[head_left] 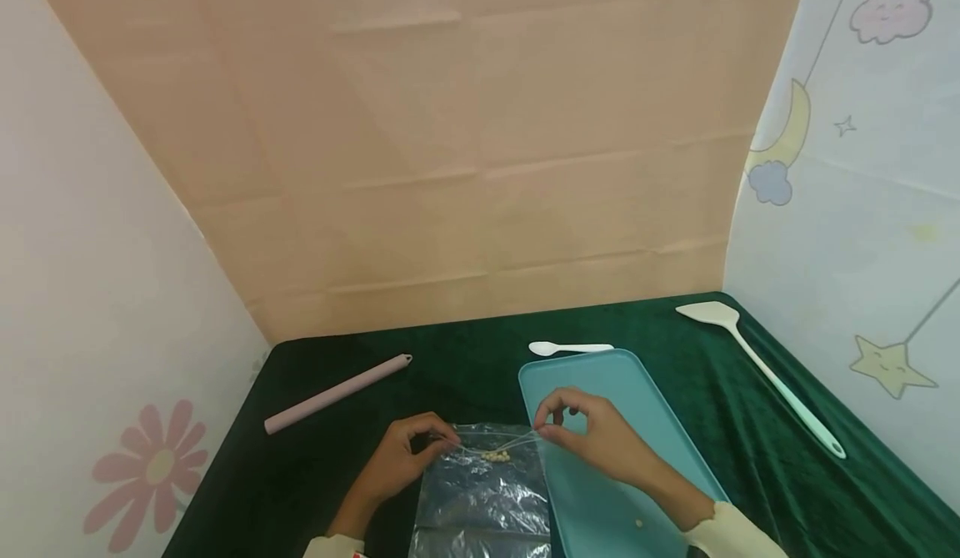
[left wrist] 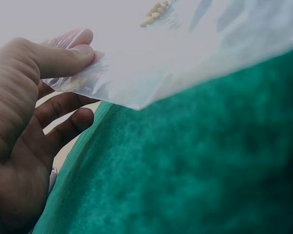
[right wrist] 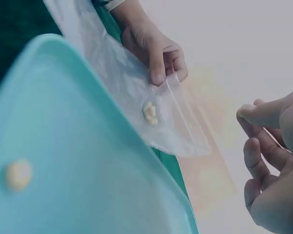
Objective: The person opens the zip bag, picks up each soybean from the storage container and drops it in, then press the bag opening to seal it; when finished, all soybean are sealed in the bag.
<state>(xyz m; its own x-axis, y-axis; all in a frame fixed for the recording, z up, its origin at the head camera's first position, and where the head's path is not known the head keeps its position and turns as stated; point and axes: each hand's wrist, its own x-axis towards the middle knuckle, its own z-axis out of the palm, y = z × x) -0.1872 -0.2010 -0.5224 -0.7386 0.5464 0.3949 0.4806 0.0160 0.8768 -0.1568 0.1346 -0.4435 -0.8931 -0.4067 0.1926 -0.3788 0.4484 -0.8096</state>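
A clear plastic zip bag [head_left: 483, 495] lies with its mouth toward the back wall. Several small pale beans or nuts [head_left: 496, 456] show inside, near the zip. My left hand [head_left: 405, 454] pinches the bag's left mouth corner between thumb and forefinger, while its other fingers hang below the film in the left wrist view. Over the right mouth corner is my right hand [head_left: 592, 433], thumb and forefinger tips together. In the right wrist view that hand [right wrist: 273, 156] appears apart from the bag [right wrist: 185, 131]; whether thin film is between its fingertips is unclear.
Beside the bag, a turquoise tray [head_left: 600, 516] carries one small pale piece [head_left: 639, 523]. Behind it lies a white spoon [head_left: 570, 348]. A pink rod [head_left: 337, 394] is at the left, a long pale spatula [head_left: 765, 366] at the right. Dark green cloth [head_left: 465, 374] covers the table.
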